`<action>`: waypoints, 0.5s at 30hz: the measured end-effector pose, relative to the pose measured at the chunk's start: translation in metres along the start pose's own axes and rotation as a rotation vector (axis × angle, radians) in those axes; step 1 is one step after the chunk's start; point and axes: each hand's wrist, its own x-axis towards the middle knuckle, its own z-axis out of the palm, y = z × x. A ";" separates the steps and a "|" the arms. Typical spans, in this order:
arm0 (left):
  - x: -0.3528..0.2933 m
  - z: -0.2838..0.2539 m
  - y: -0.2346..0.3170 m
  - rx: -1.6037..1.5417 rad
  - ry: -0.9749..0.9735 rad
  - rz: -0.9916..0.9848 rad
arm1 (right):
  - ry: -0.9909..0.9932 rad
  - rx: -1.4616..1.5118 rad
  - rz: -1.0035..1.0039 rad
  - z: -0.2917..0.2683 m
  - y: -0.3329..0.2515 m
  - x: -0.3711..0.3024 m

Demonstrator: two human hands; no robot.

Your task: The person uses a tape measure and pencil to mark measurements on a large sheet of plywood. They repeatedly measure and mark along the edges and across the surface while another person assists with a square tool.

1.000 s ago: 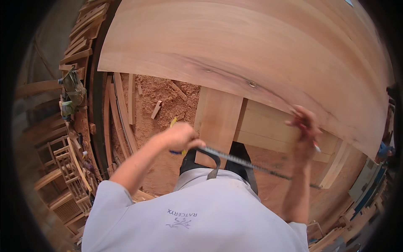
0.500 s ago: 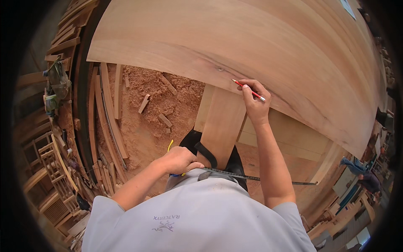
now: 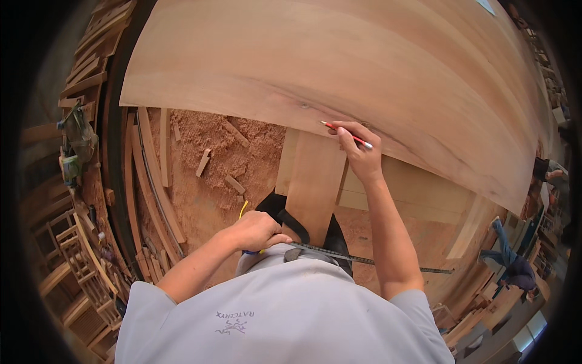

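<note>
A red pencil (image 3: 357,140) with a pale end is pinched in my right hand (image 3: 363,159). Its tip points up-left over the near edge of a large wooden panel (image 3: 291,54), and I cannot tell whether it touches the wood. My left hand (image 3: 259,232), close to my waist, is closed around a tape measure (image 3: 262,251) whose case is mostly hidden, with bits of blue and yellow showing. The dark blade (image 3: 364,260) stretches out to the right in front of my body, passing beneath my right forearm. A narrower board (image 3: 314,176) runs from under the panel toward me.
Sawdust and wood offcuts (image 3: 203,162) cover the floor at the left, beside long timber strips (image 3: 157,188). Wooden frames (image 3: 85,267) stand farther left. A flat board (image 3: 406,188) lies below the panel at the right. Another person (image 3: 518,270) is at the far right.
The view has shifted slightly, so the panel's near edge sits a little lower. My right hand with the pencil appears slightly farther left and lower. Both hands keep their grips.
</note>
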 end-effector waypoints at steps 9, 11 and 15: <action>0.029 0.006 0.046 -0.124 0.047 -0.034 | 0.158 0.082 -0.139 -0.076 -0.077 -0.113; 0.039 0.013 0.089 -0.239 -0.013 -0.110 | 0.174 0.053 -0.337 -0.092 -0.111 -0.134; 0.086 0.055 0.162 -0.745 -0.286 -0.129 | 0.229 -0.047 -0.774 -0.113 -0.177 -0.179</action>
